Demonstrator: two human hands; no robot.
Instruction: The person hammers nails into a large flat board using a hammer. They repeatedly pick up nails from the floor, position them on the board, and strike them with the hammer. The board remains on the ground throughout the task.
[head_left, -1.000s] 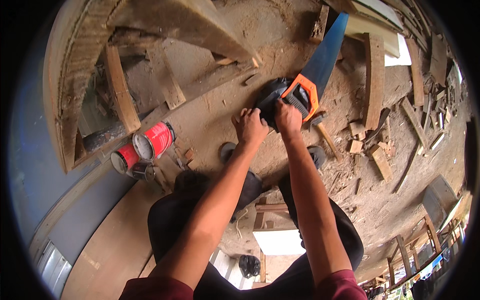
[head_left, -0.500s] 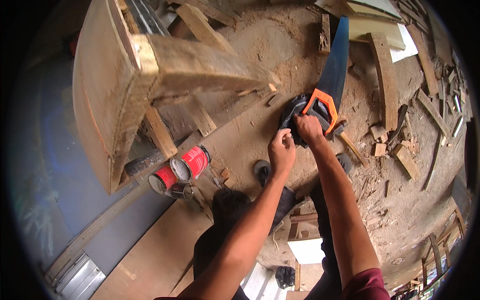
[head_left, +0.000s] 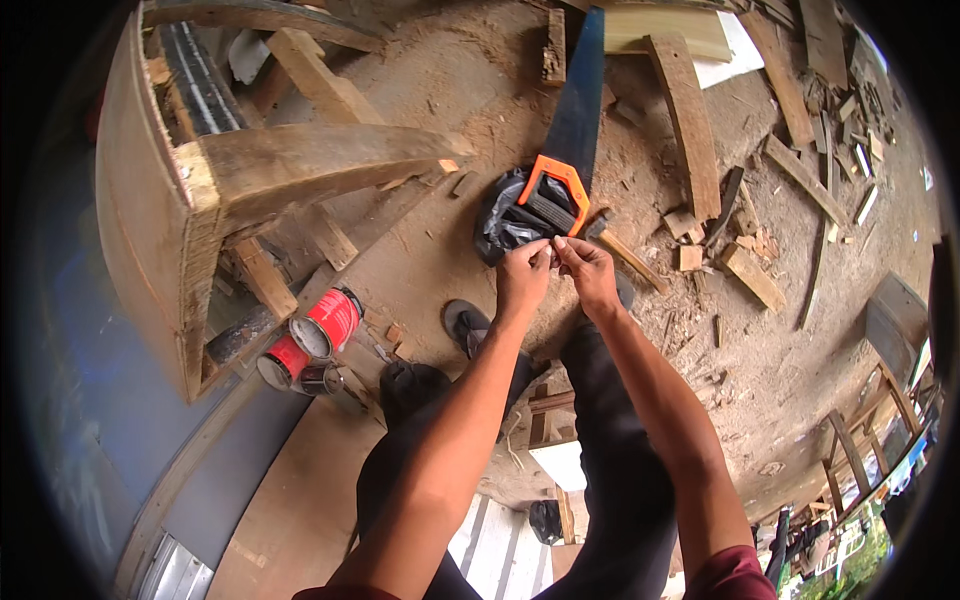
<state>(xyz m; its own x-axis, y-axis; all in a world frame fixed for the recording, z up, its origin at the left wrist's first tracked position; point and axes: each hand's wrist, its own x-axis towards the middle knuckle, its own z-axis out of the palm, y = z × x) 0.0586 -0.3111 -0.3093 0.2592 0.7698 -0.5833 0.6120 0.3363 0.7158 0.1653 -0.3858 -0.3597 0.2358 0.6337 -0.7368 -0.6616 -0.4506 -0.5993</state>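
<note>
My left hand (head_left: 524,278) and my right hand (head_left: 588,272) meet fingertip to fingertip, both pinched closed. Whatever lies between the fingers is too small to make out. Just beyond them a black plastic bag (head_left: 497,222) rests on the dusty ground. Across the bag lies a hand saw, its orange handle (head_left: 577,195) towards me and its dark blade (head_left: 580,95) pointing away. A hammer (head_left: 627,254) with a wooden handle lies to the right of the bag, close to my right hand.
A large wooden frame (head_left: 330,165) with a curved panel stands at the left. Red cans (head_left: 328,322) sit beneath it. Planks (head_left: 688,125) and wood offcuts (head_left: 752,275) are scattered over the ground (head_left: 640,370) at the right. My sandalled foot (head_left: 464,322) is below the bag.
My right hand has come away from the saw handle and back to my left hand, so their fingertips now meet. The whole view has shifted, with the scene sliding left and up.
</note>
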